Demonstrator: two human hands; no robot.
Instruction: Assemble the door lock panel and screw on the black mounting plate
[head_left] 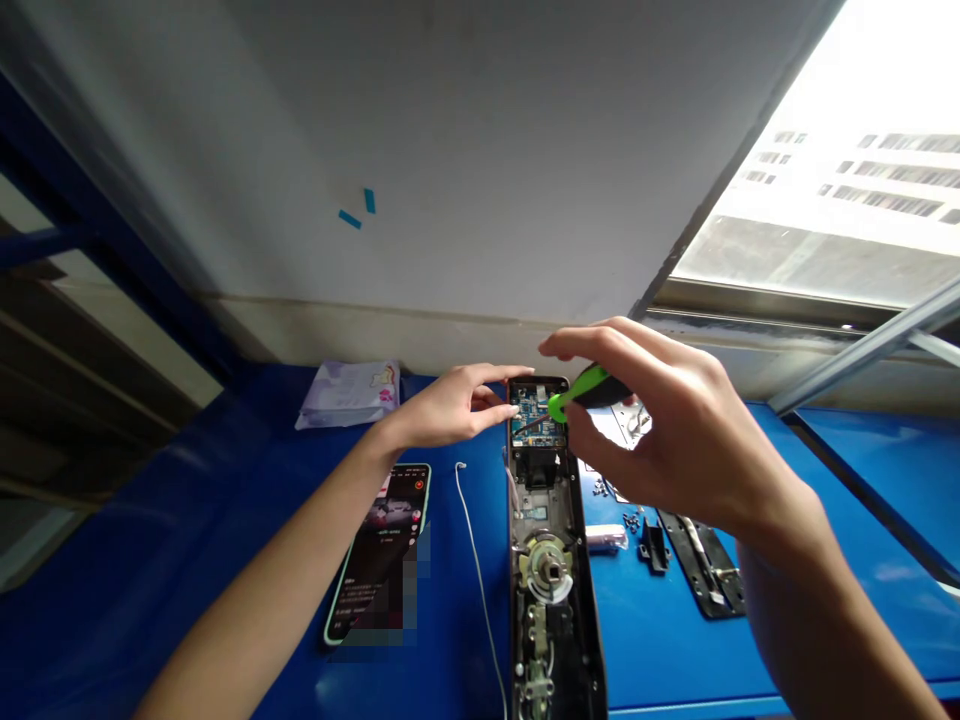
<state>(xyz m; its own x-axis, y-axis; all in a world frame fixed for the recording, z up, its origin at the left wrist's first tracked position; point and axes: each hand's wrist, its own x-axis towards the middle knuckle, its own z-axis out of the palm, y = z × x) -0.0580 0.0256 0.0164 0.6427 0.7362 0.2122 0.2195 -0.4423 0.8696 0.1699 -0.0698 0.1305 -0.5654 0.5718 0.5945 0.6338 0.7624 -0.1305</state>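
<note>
Lock body (553,560) flat on blue table (225,520), cover off, long axis running away from camera, internals exposed: blue circuit board (537,412) at far end, round spindle hub (546,570) mid-length, more mechanism below. Laid open-side up, presumably for tool access from above.

Screwdriver (581,392) with green-and-black handle, shaft angled down-left onto board; tip appears to touch it, exact screw too small to tell. Right hand (675,430) closed around handle, index finger stretched over top, thumb underneath, wrist raised above lock, forearm entering from lower right. Grip looks like one for twisting with light downward pressure.

Left hand (450,408) holding nothing, fingers extended and relaxed, fingertips touching or just beside far-left edge of lock next to board; probably steadying housing against tool torque. Forearm running diagonally from lower left, low over table.

Outward: phone (382,545) lit, face up, left of lock; thin white cable (476,560) between phone and lock. Black plate (701,560) right of lock, small black bracket (654,548) and loose screws (631,520) between them, likely removed parts parked within reach. Tissue pack (351,394) at back left near wall. Window (825,180) upper right.
</note>
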